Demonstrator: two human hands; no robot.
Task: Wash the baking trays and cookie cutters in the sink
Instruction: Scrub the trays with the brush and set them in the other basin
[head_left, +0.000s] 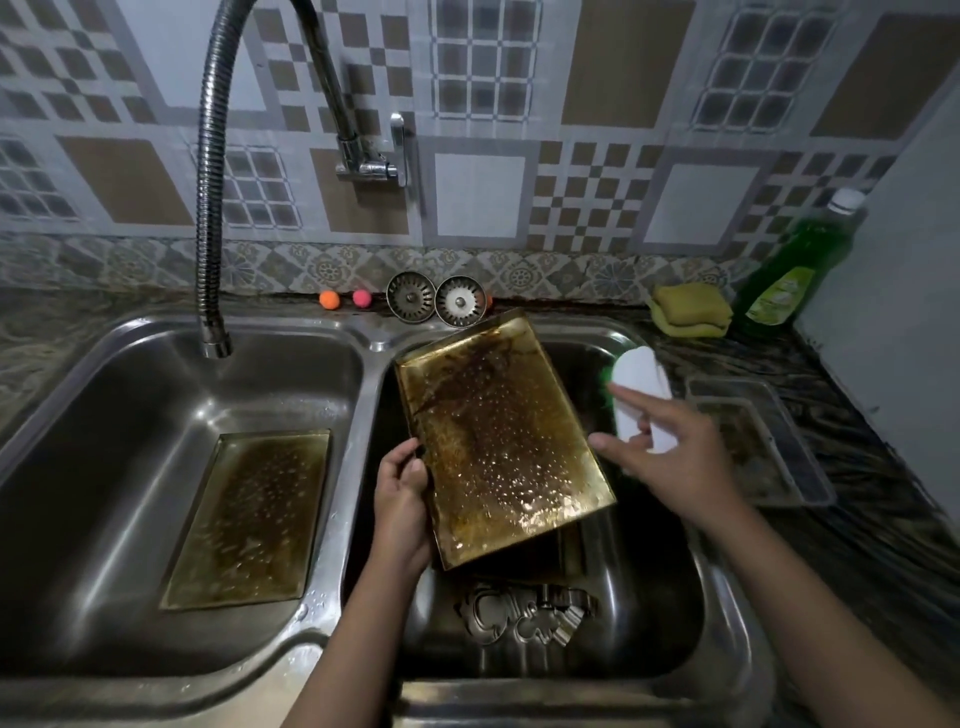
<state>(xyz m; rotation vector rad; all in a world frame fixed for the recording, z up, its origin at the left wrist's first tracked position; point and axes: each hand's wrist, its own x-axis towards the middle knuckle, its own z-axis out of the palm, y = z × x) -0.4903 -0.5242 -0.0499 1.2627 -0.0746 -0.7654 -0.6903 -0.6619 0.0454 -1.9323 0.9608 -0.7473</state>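
Above the right basin (649, 623), the left hand (400, 499) grips the tray (498, 441) by its left edge, tilted, long axis running away and slightly left. Right hand (670, 457) holds a white brush (641, 389), forefinger extended.

No wording can be made out: the label on the green bottle (795, 260), set beyond the right hand (670, 457), is blurred.

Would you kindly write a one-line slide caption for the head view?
Left hand tilts a greasy baking tray over the right basin; right hand holds a white scrubber.
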